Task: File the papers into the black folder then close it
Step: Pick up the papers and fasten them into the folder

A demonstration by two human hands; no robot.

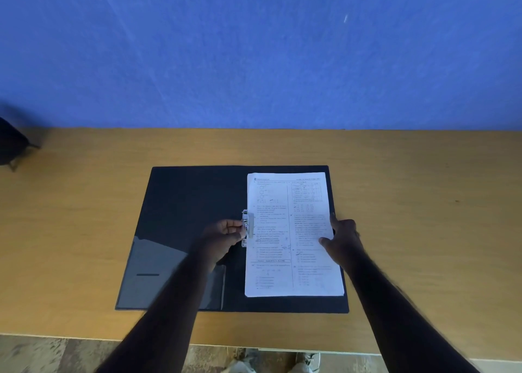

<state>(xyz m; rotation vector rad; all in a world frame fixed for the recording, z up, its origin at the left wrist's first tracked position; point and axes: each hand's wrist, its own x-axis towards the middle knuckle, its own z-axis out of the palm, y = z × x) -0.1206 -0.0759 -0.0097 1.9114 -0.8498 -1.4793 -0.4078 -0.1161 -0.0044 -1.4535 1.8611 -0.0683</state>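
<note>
The black folder [186, 203] lies open and flat on the wooden table [409, 203]. White printed papers [291, 231] rest on its right half. A metal clip [247, 228] stands at the papers' left edge, near the folder's spine. My left hand [226, 235] pinches the clip with its fingertips. My right hand [343, 235] holds the papers' right edge, thumb on top of the sheet. The left half of the folder has a clear inner pocket [169, 276] at the bottom.
A blue wall [254, 47] rises right behind the table's far edge. A dark object [12, 144] sits at the far left of the table. The table's near edge [84, 337] runs below the folder, with floor and shoes [306, 362] beneath.
</note>
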